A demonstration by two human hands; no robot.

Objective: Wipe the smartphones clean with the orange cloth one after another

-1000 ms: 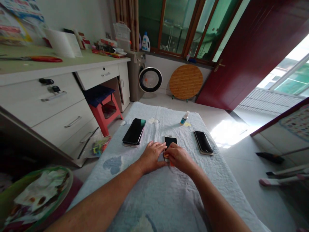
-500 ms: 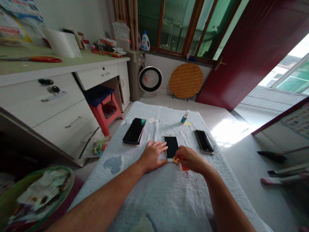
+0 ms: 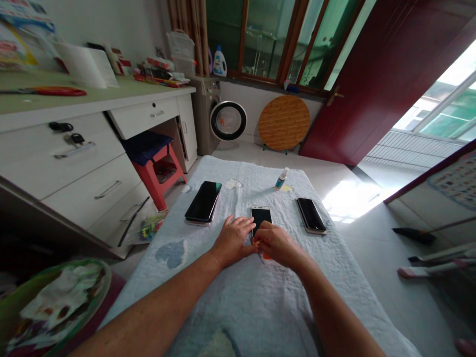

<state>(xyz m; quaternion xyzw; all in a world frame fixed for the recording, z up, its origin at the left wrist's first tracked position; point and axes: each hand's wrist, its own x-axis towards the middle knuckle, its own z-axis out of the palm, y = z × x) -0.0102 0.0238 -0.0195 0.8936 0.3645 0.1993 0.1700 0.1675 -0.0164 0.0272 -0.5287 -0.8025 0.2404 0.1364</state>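
A white-framed smartphone [image 3: 261,214] with a dark screen lies face up on the light blue cloth [image 3: 238,292]. My left hand [image 3: 235,239] rests flat at its left edge, fingers stretched out. Over the phone's lower end, my right hand [image 3: 277,243] is closed on an orange cloth [image 3: 267,256], of which only small bits show under the fingers. A stack of dark phones [image 3: 204,202] lies off to the left, and another dark phone [image 3: 311,216] lies to the right. Beyond the white phone stands a small spray bottle [image 3: 281,179].
The cloth covers a low table. A red stool [image 3: 158,176] and a white desk [image 3: 92,163] stand to the left, with a waste bin [image 3: 107,285] at lower left. Behind are a washing machine [image 3: 204,116] with its door open and a round wooden tabletop [image 3: 283,122].
My right hand has moved left across the phone's lower end with the orange cloth. My left hand stays at the phone's left edge. The view has shifted slightly.
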